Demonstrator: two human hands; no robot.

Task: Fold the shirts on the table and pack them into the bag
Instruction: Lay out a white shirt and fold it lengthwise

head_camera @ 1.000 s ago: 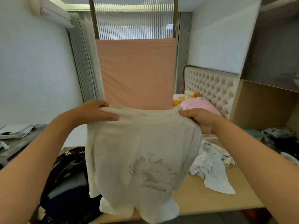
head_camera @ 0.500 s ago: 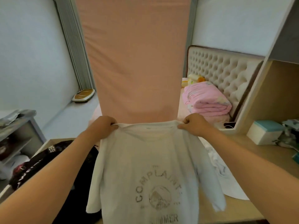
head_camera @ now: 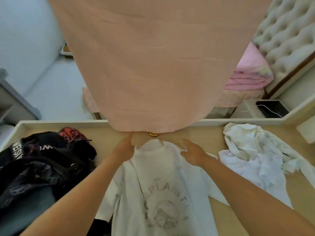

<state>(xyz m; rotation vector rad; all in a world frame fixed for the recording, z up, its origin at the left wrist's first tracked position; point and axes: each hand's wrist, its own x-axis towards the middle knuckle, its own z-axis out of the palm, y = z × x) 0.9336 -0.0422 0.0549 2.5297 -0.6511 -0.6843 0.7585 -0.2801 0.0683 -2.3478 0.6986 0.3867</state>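
Left hand (head_camera: 125, 149) and right hand (head_camera: 194, 155), both bare. Behind each wrist the left forearm (head_camera: 81, 193) and right forearm (head_camera: 247, 189) are uncovered, bare to the edge of the view below the hands.

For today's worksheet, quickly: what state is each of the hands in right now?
Left hand: open, fingers straight, at the white shirt's shoulder.
Right hand: open, fingers spread over the other shoulder.
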